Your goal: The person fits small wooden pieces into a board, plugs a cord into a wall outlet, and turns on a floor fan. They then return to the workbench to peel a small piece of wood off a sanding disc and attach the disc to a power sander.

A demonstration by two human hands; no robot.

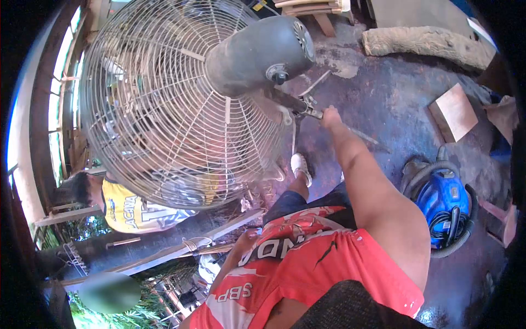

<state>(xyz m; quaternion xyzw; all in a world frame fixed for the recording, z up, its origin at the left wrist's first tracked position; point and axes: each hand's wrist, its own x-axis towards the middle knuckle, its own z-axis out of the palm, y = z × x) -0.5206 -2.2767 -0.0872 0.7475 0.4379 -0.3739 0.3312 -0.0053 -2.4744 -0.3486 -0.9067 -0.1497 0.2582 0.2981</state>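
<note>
A large pedestal fan (260,57) with a round wire guard and a dark grey motor housing fills the upper left and middle. My right arm is stretched out, and my right hand (330,117) is closed around the metal fan stand (311,111) just below the motor. Thin legs of the stand spread over the floor beyond the hand. Low on the left, my left hand (248,238) is beside the front of my red shirt, near a wooden beam. Its fingers are too small and partly hidden to make out.
A person in a yellow jersey (129,205) is behind the fan guard at left. On the right stand a blue vacuum cleaner (444,203) with its hose and a wooden block (453,114). A rough log (427,44) lies at upper right. A wooden beam (219,230) crosses the lower left.
</note>
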